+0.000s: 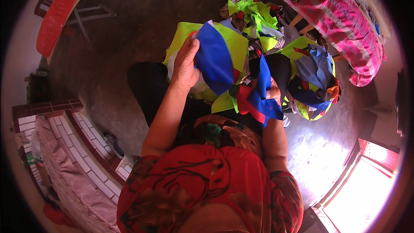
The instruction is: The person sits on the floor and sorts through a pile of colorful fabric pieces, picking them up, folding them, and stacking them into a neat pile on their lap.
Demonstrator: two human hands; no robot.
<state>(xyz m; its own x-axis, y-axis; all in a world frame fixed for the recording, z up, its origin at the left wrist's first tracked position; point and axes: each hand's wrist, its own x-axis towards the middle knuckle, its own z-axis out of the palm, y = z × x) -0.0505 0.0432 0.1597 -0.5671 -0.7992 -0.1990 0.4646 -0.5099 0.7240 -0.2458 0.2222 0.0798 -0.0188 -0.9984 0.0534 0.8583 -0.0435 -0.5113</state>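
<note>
My left hand (185, 65) grips a stack of cloth pieces, with a large blue piece (214, 58) on top and neon yellow cloth (236, 43) behind it. My right hand (273, 93) is mostly hidden under a bunch of blue, red and black scraps (258, 99) that it holds. Both hands are raised over my lap, close together. Beyond them a heap of neon yellow, blue and orange scraps (312, 75) lies on the floor, and another heap of bright green pieces (254, 15) lies farther away.
A pink checked cloth (345, 21) covers a wooden-legged frame at the upper right. A red plastic tray (52, 22) rests on a wooden table at the upper left. A brick and white tile ledge (82, 146) runs along my left. Bright light falls on the concrete floor (319, 155) by a doorway.
</note>
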